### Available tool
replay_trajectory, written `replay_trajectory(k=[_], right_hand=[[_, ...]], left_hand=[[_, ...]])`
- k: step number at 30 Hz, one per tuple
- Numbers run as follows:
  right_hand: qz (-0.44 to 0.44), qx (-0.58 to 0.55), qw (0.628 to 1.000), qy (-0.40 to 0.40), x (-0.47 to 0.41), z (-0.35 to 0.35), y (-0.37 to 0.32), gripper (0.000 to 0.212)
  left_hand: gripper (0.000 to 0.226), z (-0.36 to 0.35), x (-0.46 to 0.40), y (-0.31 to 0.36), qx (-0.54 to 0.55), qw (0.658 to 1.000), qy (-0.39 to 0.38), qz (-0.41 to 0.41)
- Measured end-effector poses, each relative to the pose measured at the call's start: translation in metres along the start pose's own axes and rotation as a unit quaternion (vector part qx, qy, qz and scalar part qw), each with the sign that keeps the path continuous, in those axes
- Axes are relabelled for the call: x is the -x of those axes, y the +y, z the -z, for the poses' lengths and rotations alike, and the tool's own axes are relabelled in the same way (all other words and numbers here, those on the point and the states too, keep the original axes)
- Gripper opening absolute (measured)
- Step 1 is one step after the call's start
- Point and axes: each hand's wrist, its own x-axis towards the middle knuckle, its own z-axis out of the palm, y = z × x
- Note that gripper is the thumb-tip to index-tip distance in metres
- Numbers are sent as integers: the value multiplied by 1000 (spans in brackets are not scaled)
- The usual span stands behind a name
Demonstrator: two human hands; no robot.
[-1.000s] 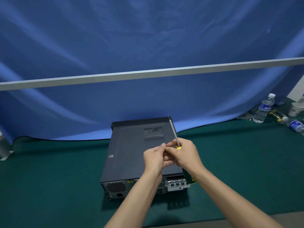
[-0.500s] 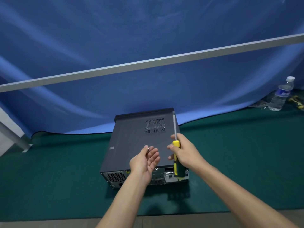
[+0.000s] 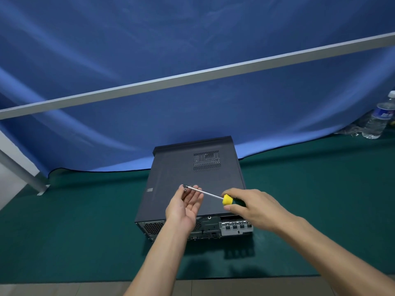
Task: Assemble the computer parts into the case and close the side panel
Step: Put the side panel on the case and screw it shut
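One small screw (image 3: 185, 190) sits at the tips of your left hand (image 3: 183, 207), whose palm is turned up and whose fingers (image 3: 195, 194) lie loosely apart, cradling rather than pinching. Your right hand (image 3: 251, 207) has its fingers wrapped tight on the green and yellow handle of the screwdriver (image 3: 213, 195), and the blade tip rests right at the screw. The computer case (image 3: 192, 189) lies flat on the green bench (image 3: 320, 199) below both hands, side panel already on top and rear ports facing you.

You seem to be seating the screw on the tip before carrying it to the panel. Keep the shaft in line with the screw so the tip drops fully into the head; a slanted tip will likely let the screw roll off your fingertips. Hold the left hand steady under the tip as a catch. Carry the loaded driver low and slowly toward the small hole (image 3: 209, 217) at the near rear edge, which looks like the fixing point. Start the thread with light turns before pressing hard.
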Motion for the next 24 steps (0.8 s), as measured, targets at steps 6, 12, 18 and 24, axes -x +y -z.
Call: replay_trajectory(k=[6,12,18,24], right_hand=[[-5,44,998,32,11,-2,9,45],[-5,57,998,35,16,-3,14,45],[0,102,994,32,24,0,18,44],[-33,100,994,-6,40,3,24,40]], left_hand=[[25,2,-2,-11,1,1000,-22,12],[24,6,-1,-21,-33,999,-13,-22],[23,8,0,-32,-68,996,4,-50],[22,12,-5,-53,-118,993,2,-33]])
